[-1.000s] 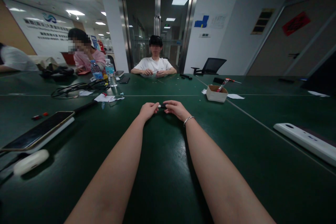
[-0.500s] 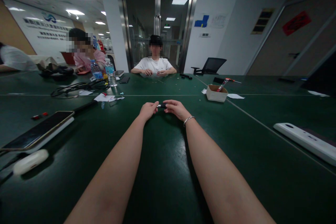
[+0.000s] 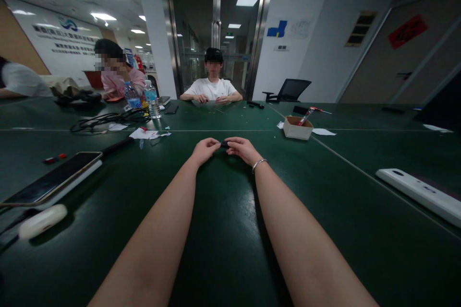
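Both hands close on a small black piece [image 3: 224,144], held between them above the tabletop [image 3: 223,211].
Nearer than the hands, off to the left, lies a phone [image 3: 54,177]; the left hand [image 3: 205,150] pinches the piece's left end, the right hand [image 3: 243,150] its right, fingertips almost meeting. For so small a piece, light fingertip grips, wrists steady and both ends kept in line should guard against slips. Beyond the hands: a box [image 3: 297,130] to the right, a bottle [image 3: 151,100] to the left.
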Available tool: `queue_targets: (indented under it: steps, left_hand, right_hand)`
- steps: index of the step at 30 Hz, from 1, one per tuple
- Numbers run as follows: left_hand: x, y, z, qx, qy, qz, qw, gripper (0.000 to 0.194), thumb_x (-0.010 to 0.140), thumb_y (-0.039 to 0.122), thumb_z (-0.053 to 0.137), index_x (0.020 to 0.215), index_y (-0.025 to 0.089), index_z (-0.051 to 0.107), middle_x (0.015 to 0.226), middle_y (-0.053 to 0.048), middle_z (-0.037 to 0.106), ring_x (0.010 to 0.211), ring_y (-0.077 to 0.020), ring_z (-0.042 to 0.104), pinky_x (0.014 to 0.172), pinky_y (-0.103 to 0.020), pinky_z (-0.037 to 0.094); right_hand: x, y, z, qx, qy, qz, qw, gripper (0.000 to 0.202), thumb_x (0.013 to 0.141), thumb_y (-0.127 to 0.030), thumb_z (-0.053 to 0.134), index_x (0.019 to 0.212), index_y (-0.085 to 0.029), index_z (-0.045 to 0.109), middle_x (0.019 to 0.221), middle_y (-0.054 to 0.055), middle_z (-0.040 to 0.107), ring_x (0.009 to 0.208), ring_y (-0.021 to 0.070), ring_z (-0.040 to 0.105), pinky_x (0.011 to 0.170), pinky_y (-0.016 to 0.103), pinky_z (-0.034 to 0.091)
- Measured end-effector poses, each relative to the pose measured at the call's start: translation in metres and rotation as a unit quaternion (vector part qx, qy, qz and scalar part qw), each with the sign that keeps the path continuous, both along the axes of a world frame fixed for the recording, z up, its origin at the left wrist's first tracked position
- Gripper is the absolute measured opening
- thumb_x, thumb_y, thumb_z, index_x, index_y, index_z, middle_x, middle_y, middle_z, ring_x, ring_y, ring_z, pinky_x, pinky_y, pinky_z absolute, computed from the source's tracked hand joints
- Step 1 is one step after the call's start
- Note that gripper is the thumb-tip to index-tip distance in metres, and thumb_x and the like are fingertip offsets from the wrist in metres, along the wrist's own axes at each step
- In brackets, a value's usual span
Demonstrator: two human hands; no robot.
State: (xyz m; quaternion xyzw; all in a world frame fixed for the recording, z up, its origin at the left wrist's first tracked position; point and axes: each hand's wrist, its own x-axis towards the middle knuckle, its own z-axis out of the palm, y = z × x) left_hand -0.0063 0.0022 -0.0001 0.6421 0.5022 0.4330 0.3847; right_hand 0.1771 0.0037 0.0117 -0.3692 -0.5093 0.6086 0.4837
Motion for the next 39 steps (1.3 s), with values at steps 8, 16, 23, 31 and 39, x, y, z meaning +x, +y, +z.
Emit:
queue_targets:
  steps: [8, 16, 23, 31, 39]
  left_hand:
    - [0.0035, -0.0015, 0.0024, 0.004, -0.028, 0.014, 0.999, 0.024, 0.077, 0.034, 0.060, 0.093, 0.017, 0.065, 0.083, -0.005, 0.066, 0.069, -0.0126, 0.057, 0.055, -0.022, 0.041]
    - [0.0024, -0.0006, 0.0021, -0.001, -0.035, 0.012, 0.999, 0.027, 0.080, 0.035, 0.056, 0.098, 0.017, 0.065, 0.076, -0.004, 0.065, 0.062, -0.0111, 0.053, 0.053, -0.021, 0.040]
    - [0.0009, -0.0017, 0.0031, -0.003, -0.017, -0.005, 1.000, 0.031, 0.082, 0.037, 0.054, 0.103, 0.017, 0.065, 0.078, -0.004, 0.064, 0.065, -0.0119, 0.054, 0.056, -0.022, 0.040]
    - [0.0031, -0.0043, 0.0065, -0.010, -0.016, 0.006, 1.000, 0.030, 0.083, 0.034, 0.050, 0.100, 0.015, 0.067, 0.071, -0.003, 0.062, 0.061, -0.0118, 0.052, 0.056, -0.023, 0.040]
    - [0.0036, -0.0073, 0.0088, -0.015, -0.023, -0.002, 1.000, 0.028, 0.080, 0.028, 0.052, 0.101, 0.015, 0.066, 0.069, -0.002, 0.060, 0.062, -0.0118, 0.053, 0.058, -0.023, 0.042]
  right_hand:
    - [0.0000, 0.0012, -0.0012, 0.002, -0.006, 0.010, 1.000, 0.014, 0.081, -0.002, 0.063, 0.091, -0.010, 0.068, 0.062, 0.003, 0.068, 0.052, 0.0088, 0.066, 0.053, 0.015, 0.056]
    - [0.0004, -0.0006, 0.0006, 0.001, -0.010, 0.014, 1.000, 0.016, 0.082, -0.001, 0.061, 0.093, -0.010, 0.068, 0.062, 0.003, 0.069, 0.052, 0.0084, 0.066, 0.053, 0.015, 0.057]
    - [0.0011, -0.0005, 0.0001, 0.002, -0.008, 0.018, 1.000, 0.015, 0.080, -0.003, 0.064, 0.092, -0.011, 0.069, 0.064, 0.003, 0.069, 0.053, 0.0086, 0.066, 0.054, 0.015, 0.057]
    - [0.0007, 0.0004, 0.0004, -0.005, -0.013, 0.020, 1.000, 0.015, 0.081, -0.002, 0.063, 0.092, -0.011, 0.069, 0.063, 0.003, 0.069, 0.053, 0.0088, 0.066, 0.054, 0.016, 0.057]
    - [0.0003, -0.0003, 0.0009, -0.006, -0.014, 0.016, 1.000, 0.018, 0.082, 0.000, 0.059, 0.094, -0.010, 0.068, 0.062, 0.004, 0.069, 0.052, 0.0093, 0.066, 0.054, 0.016, 0.057]
